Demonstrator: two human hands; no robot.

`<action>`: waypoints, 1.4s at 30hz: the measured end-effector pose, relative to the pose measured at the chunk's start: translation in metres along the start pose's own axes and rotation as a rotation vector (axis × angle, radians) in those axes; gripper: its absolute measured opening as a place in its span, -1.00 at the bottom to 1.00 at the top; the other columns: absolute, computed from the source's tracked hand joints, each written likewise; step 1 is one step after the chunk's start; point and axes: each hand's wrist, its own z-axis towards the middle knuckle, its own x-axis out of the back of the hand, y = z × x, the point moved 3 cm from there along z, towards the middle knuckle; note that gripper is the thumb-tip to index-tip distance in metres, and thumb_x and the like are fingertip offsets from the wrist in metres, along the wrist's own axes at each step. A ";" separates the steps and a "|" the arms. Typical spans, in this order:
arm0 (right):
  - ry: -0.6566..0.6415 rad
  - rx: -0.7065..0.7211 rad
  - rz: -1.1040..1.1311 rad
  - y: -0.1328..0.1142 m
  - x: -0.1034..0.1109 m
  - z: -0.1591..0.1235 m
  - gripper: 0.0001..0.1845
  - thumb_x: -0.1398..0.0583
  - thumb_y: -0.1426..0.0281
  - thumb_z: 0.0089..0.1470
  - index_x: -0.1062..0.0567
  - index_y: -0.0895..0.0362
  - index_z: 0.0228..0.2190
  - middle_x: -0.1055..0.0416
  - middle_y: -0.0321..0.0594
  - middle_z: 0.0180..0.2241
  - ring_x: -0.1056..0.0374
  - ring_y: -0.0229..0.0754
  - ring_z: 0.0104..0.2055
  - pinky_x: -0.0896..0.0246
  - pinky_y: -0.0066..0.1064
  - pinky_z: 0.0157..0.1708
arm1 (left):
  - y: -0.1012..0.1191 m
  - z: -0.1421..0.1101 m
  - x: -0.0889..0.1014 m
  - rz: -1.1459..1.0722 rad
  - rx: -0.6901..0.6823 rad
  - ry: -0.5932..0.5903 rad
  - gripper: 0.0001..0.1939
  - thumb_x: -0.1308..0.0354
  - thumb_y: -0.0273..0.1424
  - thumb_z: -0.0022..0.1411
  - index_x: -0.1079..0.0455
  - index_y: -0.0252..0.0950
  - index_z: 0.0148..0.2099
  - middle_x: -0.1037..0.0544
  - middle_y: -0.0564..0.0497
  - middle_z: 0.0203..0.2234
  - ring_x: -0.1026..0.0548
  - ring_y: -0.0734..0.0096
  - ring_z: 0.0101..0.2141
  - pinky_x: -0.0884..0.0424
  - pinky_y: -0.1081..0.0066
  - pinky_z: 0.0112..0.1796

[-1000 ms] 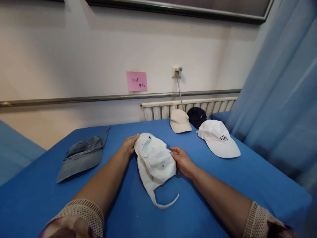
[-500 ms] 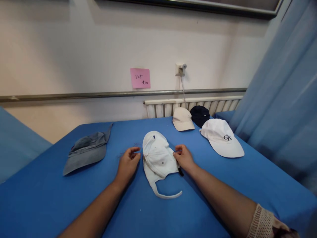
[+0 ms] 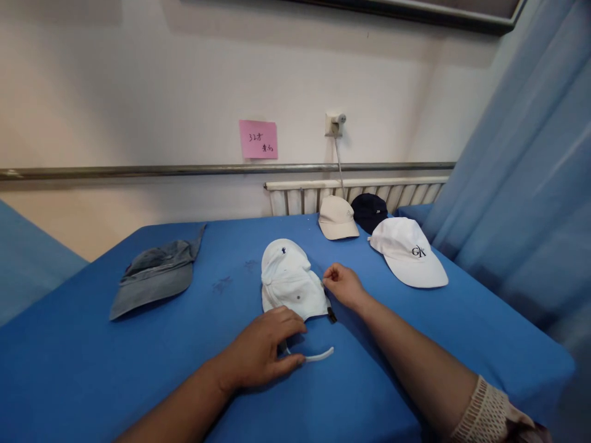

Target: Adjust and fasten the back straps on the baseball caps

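Note:
A pale white baseball cap [image 3: 289,277] with a small dark logo lies in the middle of the blue-covered bed. Its thin strap [image 3: 321,355] trails from the near side, and a dark buckle [image 3: 332,314] hangs at its right. My left hand [image 3: 268,344] reaches over the cap's near edge and the base of the strap, thumb and fingers apart, covering that part. On the right, my right hand [image 3: 344,284] has its fingertips pinched together at the cap's side edge.
A grey cap [image 3: 157,277] lies to the left. At the back right are a beige cap [image 3: 338,217], a navy cap [image 3: 369,211] and a white cap with black letters [image 3: 410,252]. Behind the bed stand a radiator [image 3: 295,200] and wall rail [image 3: 184,171]; a blue curtain [image 3: 517,172] hangs right.
My left hand has moved from beside the cap's left edge, nearer and rightward, over its near edge and strap. My right hand stays at the cap's right side.

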 end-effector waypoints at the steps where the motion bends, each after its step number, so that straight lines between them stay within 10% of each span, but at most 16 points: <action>1: -0.024 0.017 -0.007 -0.003 0.003 -0.002 -0.93 -0.20 0.50 -0.09 -0.41 0.10 -0.50 -0.40 -0.34 -0.51 -0.30 -0.25 -0.44 -0.22 -0.43 -0.37 | 0.002 0.001 -0.002 0.009 -0.025 -0.044 -0.68 -0.25 -0.21 0.14 -0.45 -0.21 -0.08 -0.52 -0.10 -0.20 -0.43 0.20 -0.18 -0.35 0.31 -0.14; 10: -0.645 0.035 -0.042 -0.028 0.021 -0.032 -0.88 -0.28 0.41 -0.12 -0.49 0.12 -0.42 -0.47 -0.36 -0.51 -0.36 -0.26 -0.46 -0.20 -0.49 -0.47 | -0.014 0.004 -0.006 -0.142 0.056 -0.082 -0.83 -0.08 -0.30 0.29 -0.41 -0.26 -0.30 -0.49 0.00 -0.37 -0.40 0.36 -0.33 -0.31 0.41 -0.26; 17: -0.504 0.197 -0.469 -0.036 0.020 -0.041 -0.62 -0.45 0.40 -0.39 -0.49 0.07 -0.42 -0.41 -0.36 -0.48 -0.24 -0.27 -0.50 -0.01 -0.48 -0.53 | -0.047 0.000 0.005 -0.655 0.363 0.185 -0.74 -0.14 -0.20 0.24 -0.32 -0.28 -0.38 -0.45 0.04 -0.52 -0.37 0.43 -0.48 -0.28 0.43 -0.41; 24: -0.597 0.138 -0.227 -0.026 0.008 -0.041 -0.87 -0.17 0.53 -0.07 -0.47 0.08 -0.43 -0.45 -0.34 -0.50 -0.33 -0.26 -0.48 -0.15 -0.48 -0.46 | -0.058 -0.001 0.010 -0.861 0.422 0.383 -0.72 -0.23 -0.20 0.16 -0.31 -0.28 -0.40 -0.41 0.09 -0.62 -0.29 0.51 -0.59 -0.18 0.48 -0.52; 35: -0.637 -0.012 0.070 -0.020 -0.023 -0.041 -0.94 -0.16 0.45 0.09 -0.35 0.12 -0.43 -0.37 -0.36 -0.51 -0.31 -0.33 -0.51 -0.21 -0.51 -0.46 | -0.071 0.002 -0.005 -0.957 0.476 0.389 -0.72 -0.25 -0.22 0.13 -0.28 -0.30 -0.40 -0.40 0.13 -0.67 -0.30 0.54 -0.63 -0.18 0.51 -0.53; 42: -0.455 0.391 -0.409 -0.044 -0.017 -0.048 -0.82 -0.17 0.62 -0.03 -0.38 0.12 -0.37 -0.36 -0.33 -0.41 -0.24 -0.30 -0.42 -0.09 -0.50 -0.40 | -0.076 0.001 -0.006 -0.907 0.488 0.333 -0.71 -0.22 -0.18 0.18 -0.32 -0.31 -0.34 -0.46 0.09 -0.63 -0.36 0.52 -0.60 -0.20 0.51 -0.52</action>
